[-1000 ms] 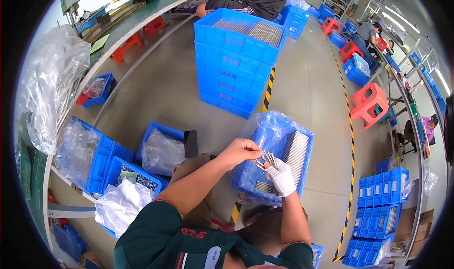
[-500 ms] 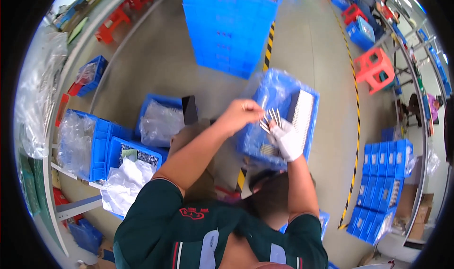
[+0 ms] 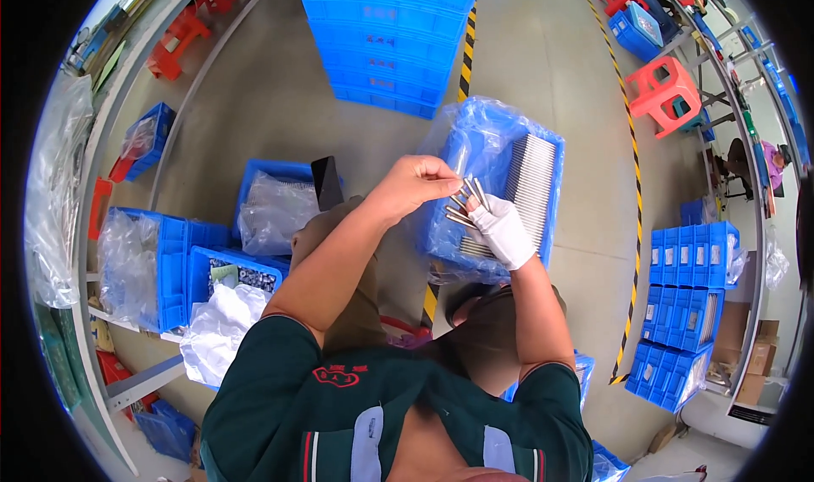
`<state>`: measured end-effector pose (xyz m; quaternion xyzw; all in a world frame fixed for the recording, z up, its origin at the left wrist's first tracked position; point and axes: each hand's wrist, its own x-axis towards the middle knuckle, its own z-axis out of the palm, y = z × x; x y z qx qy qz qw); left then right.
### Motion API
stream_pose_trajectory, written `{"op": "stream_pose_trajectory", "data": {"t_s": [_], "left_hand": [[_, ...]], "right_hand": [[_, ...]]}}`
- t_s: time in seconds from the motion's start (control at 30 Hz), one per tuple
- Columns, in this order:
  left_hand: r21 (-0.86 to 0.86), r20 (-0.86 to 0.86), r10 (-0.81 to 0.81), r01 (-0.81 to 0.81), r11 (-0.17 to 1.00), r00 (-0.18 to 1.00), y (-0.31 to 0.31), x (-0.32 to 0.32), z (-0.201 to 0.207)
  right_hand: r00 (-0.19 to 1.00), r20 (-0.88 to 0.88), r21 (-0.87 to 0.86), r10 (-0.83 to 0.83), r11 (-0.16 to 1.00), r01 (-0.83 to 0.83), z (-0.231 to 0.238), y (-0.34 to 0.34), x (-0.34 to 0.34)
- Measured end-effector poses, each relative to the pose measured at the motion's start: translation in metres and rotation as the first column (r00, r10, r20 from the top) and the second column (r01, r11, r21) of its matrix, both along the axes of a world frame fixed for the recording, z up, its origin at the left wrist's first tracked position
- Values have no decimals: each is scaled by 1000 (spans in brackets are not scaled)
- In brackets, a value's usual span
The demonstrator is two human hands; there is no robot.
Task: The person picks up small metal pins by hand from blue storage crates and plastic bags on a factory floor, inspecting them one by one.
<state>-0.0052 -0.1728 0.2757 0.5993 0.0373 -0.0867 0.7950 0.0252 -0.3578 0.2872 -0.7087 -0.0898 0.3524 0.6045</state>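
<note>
Gloved right hand point(image 3: 504, 232) gripped fanned, slim metal rods point(image 3: 482, 195); bare left hand point(image 3: 414, 182) pinched closed beside them, contents unclear. Rods looked stiff, light, probably slippery; best held mid-shaft.

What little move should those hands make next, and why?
Perhaps the left hand should separate one metal rod from the bunch: the white-gloved right hand holds several metal rods fanned apart, and the left thumb and fingertip meet near their ends. Whether they already grip one is unclear.
</note>
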Motion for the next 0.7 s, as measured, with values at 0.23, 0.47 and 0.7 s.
{"op": "stream_pose_trajectory", "data": {"t_s": [0.23, 0.47, 0.7], "left_hand": [[77, 112, 2, -11, 997, 994, -2, 2, -4], [-5, 28, 109, -109, 994, 994, 2, 5, 0], [71, 16, -4, 3, 997, 1000, 2, 6, -6]], "right_hand": [[971, 234, -84, -44, 994, 65, -6, 4, -3], [999, 43, -25, 6, 1000, -5, -9, 1, 4], [998, 16, -51, 58, 997, -57, -1, 1, 1]]}}
